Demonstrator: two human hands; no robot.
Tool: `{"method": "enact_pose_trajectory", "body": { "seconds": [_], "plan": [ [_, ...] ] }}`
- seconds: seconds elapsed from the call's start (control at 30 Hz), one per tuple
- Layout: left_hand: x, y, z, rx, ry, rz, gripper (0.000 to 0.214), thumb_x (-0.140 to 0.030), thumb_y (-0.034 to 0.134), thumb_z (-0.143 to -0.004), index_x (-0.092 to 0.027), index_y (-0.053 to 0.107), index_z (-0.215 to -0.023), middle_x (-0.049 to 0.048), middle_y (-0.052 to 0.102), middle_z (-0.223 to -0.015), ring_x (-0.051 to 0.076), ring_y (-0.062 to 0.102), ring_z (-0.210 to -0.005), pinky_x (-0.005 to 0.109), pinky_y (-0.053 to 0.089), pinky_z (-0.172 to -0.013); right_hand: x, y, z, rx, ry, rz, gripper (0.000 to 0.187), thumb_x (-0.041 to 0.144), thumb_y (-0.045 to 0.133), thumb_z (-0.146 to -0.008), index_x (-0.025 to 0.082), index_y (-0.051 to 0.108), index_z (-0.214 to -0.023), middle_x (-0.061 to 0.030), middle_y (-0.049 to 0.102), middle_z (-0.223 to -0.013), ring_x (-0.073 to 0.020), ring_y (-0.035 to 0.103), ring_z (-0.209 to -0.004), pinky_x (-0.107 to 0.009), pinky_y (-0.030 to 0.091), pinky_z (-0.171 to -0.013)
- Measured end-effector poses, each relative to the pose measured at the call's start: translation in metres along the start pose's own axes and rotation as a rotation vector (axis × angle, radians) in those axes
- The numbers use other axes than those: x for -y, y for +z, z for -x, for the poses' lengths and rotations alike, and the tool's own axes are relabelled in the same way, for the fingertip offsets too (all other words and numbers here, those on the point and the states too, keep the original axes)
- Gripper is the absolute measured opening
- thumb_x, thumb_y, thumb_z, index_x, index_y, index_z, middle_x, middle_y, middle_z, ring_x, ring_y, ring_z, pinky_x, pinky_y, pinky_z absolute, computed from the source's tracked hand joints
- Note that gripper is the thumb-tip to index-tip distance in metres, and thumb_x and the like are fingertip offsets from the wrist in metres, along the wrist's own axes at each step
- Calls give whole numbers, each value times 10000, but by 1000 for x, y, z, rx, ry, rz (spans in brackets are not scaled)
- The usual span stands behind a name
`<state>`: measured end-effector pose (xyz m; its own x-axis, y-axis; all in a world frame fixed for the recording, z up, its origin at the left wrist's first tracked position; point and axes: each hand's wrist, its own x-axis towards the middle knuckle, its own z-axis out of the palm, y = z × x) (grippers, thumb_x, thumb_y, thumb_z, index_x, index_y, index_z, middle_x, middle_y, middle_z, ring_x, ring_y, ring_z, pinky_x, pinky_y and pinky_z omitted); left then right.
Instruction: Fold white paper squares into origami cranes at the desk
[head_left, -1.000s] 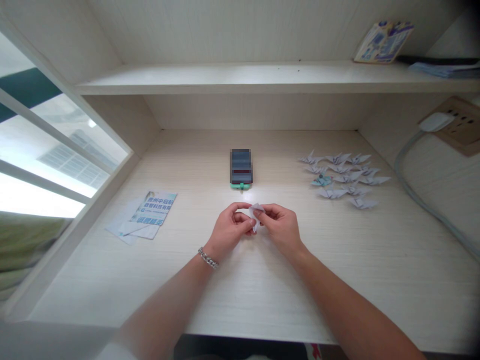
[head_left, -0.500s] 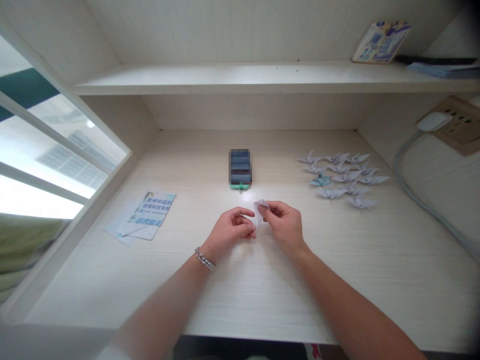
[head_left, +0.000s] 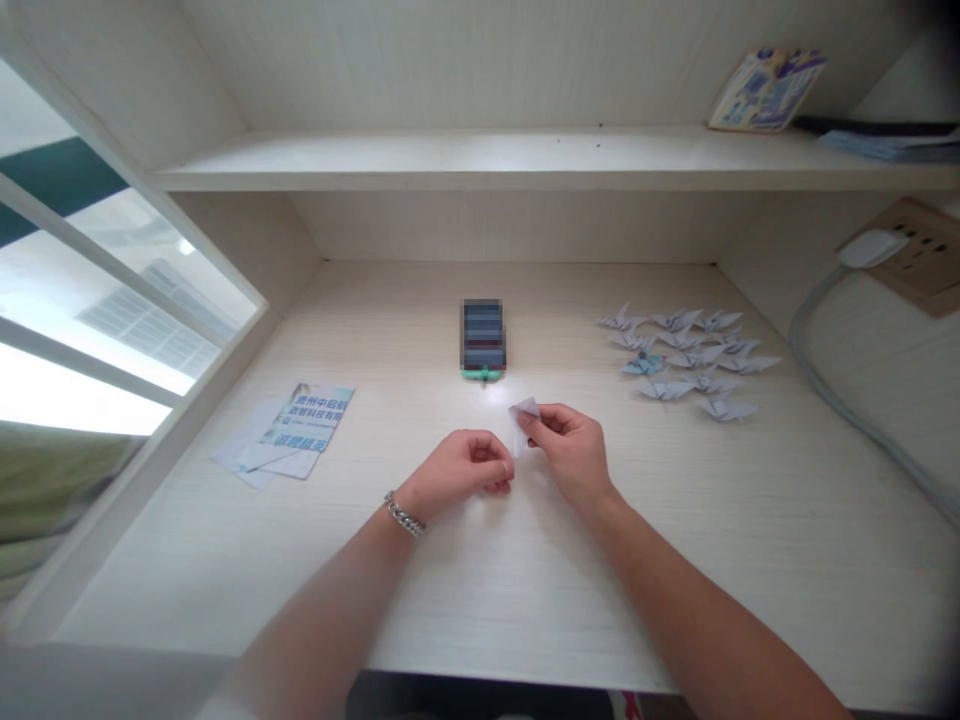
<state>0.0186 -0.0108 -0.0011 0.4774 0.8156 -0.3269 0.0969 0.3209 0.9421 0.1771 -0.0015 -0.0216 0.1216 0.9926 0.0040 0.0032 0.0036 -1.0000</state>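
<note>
Above the middle of the desk, a small folded piece of white paper is between my two hands. My right hand pinches its upper part between thumb and fingers, and a pointed corner sticks up past the thumb. My left hand, with a chain bracelet at the wrist, is closed with thumb and forefinger together at the paper's lower tip. The fingers partly hide that tip. To the right, several folded paper cranes lie in rows, most of them white and one light blue.
A phone with a blurred screen lies behind my hands, a green plug at its near end. Printed card and paper sheets lie at left. A charger cable runs down the right side from a socket. A shelf spans the back.
My left forefinger has come down from the paper's side to meet the thumb at its lower tip. My right hand keeps its pinch almost in place.
</note>
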Motion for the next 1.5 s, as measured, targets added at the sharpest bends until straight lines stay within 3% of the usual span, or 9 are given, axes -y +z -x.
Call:
{"method": "enact_pose_trajectory", "body": {
  "seconds": [0.17,0.47,0.67,0.77,0.9,1.3,1.5],
  "plan": [
    [0,-2,-5,-264,174,144,326,-283,652,-703,-149,550,-982,41,630,-753,129,608,-694,256,490,-649,-3,2,1,138,57,-57,241,366,683,-668,160,691,-791,-33,655,-661,-129,555,-566,-250,444,-537],
    [6,-6,-8,-329,187,145,150,-233,627,-709,-133,585,-812,31,609,-730,109,569,-646,240,483,-602,2,-7,-3,418,235,-188,255,272,660,-675,186,705,-911,-41,686,-724,-136,609,-614,-267,495,-590],
    [7,-7,-7,-301,195,198,84,-164,599,-696,-136,595,-776,20,596,-698,117,571,-650,254,482,-612,7,-9,-2,401,304,-233,258,247,704,-614,173,721,-860,-58,695,-714,-158,630,-640,-284,506,-616],
    [7,-7,-7,-312,200,193,73,-145,601,-679,-136,605,-752,18,597,-713,116,571,-656,251,480,-618,9,-9,-1,433,324,-272,241,290,681,-657,148,722,-847,-84,698,-751,-171,637,-674,-296,505,-641],
    [6,-7,-7,-300,177,181,72,-147,586,-689,-127,616,-751,31,602,-720,122,576,-670,261,486,-643,6,-9,-1,402,280,-158,252,310,690,-650,147,718,-841,-76,691,-734,-166,627,-639,-291,495,-612],
    [6,-4,-9,-382,163,125,377,-247,697,-646,-136,542,-971,35,630,-711,125,594,-644,254,485,-614,3,-5,1,296,152,-78,193,299,679,-650,150,641,-767,-37,658,-656,-164,632,-587,-271,506,-549],
    [6,2,-8,-218,25,121,304,-371,655,-690,-106,589,-825,92,652,-739,149,619,-626,280,499,-599,2,-4,0,177,78,-49,252,373,680,-649,159,622,-771,-45,656,-686,-172,629,-596,-299,511,-566]
  ]
}}
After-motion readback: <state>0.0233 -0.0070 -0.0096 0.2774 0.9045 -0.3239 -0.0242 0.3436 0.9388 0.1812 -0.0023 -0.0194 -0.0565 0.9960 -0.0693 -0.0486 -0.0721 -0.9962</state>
